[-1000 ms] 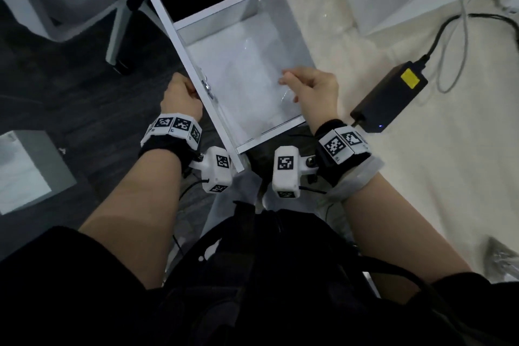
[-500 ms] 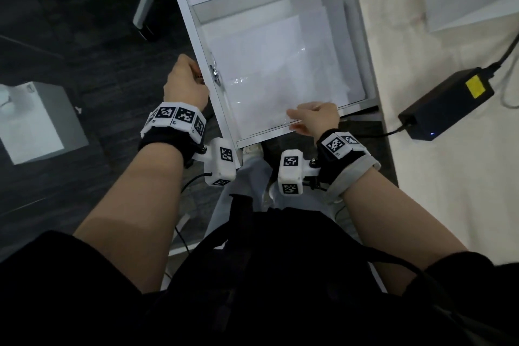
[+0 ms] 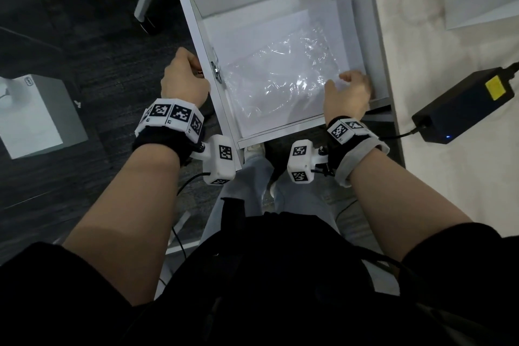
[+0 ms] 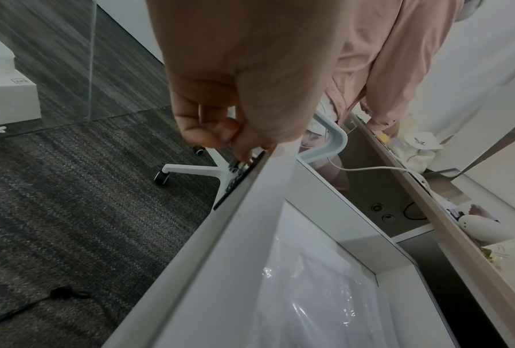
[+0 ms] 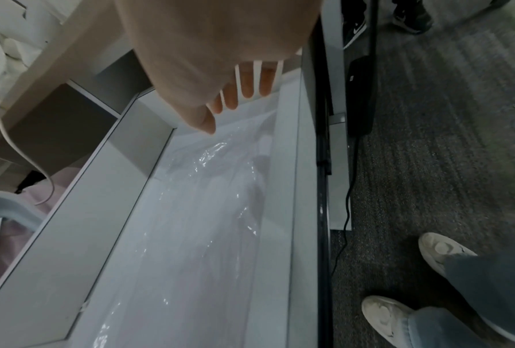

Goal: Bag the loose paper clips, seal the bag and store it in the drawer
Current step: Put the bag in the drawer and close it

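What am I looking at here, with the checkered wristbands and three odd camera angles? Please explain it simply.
No machine: a person wearing three cameras, one on the head and one on each wrist, with patterned bands for tracking. The head view looks down at an open white drawer. A clear plastic bag lies flat inside it on white paper. The left hand grips the handle on the drawer front; its wrist view shows the fingers curled there. The right hand is over the bag's near corner, fingers spread, holding nothing.
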### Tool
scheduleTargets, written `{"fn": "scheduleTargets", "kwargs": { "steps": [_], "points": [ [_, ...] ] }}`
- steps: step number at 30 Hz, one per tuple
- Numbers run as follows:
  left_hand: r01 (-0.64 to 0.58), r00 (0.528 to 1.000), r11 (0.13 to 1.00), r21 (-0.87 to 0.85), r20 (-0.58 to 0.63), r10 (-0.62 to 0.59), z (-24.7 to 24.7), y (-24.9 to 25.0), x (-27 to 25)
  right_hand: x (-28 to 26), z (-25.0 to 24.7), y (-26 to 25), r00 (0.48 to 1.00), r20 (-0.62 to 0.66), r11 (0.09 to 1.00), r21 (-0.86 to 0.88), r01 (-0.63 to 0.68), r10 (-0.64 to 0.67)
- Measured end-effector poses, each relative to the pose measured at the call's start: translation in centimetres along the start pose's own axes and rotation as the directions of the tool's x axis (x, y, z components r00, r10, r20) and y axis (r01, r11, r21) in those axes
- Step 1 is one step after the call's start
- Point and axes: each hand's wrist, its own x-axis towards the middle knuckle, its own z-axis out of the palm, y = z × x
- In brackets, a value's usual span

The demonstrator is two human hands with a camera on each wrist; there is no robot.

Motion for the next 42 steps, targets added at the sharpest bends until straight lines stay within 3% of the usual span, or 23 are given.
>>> {"fn": "scheduleTargets", "kwargs": {
  "steps": [4, 6, 14, 18, 23, 33, 38, 42],
  "points": [
    [0.005, 1.000, 1.000, -0.006, 0.006, -0.005, 0.1, 0.1, 0.2, 2.2, 1.5, 0.0, 0.979, 0.202, 0.999, -0.022, -0.029, 0.033],
    [0.008, 1.000, 1.000, -0.027, -0.010, -0.008, 0.2, 0.1, 0.2, 2.9, 1.9, -0.2, 0.968, 0.245, 0.998, -0.029, -0.055, 0.060],
    [0.029, 1.000, 0.998, -0.053, -0.009, -0.030, 0.0, 0.5, -0.3, 3.2, 1.0, -0.2, 0.970, 0.241, 1.000, -0.012, 0.008, -0.005],
    [0.033, 0.999, 0.999, -0.043, -0.022, -0.034, 0.1, 0.4, -0.3, 2.7, -0.1, 0.0, 0.981, 0.191, 0.996, -0.075, 0.058, -0.043],
    [0.034, 0.999, 0.999, -0.039, -0.032, -0.035, 0.3, 0.3, -0.2, 2.2, -0.4, 0.5, 0.969, 0.245, 0.984, -0.175, 0.029, 0.015],
    [0.028, 0.998, 0.998, -0.049, -0.063, -0.031, 0.4, 0.3, -0.4, 1.5, -0.4, 0.0, 0.959, 0.284, 0.901, -0.421, 0.104, 0.023],
    [0.029, 0.998, 0.998, -0.063, -0.048, -0.032, 0.4, 0.3, -0.9, 1.5, -1.7, -0.2, 0.944, 0.329, 0.933, -0.339, 0.118, 0.000],
    [0.069, 0.996, 0.997, -0.024, -0.053, -0.070, 0.6, 0.8, -1.8, 1.3, -3.4, -1.3, 0.956, 0.272, 0.991, -0.041, 0.127, -0.111]
  ]
}}
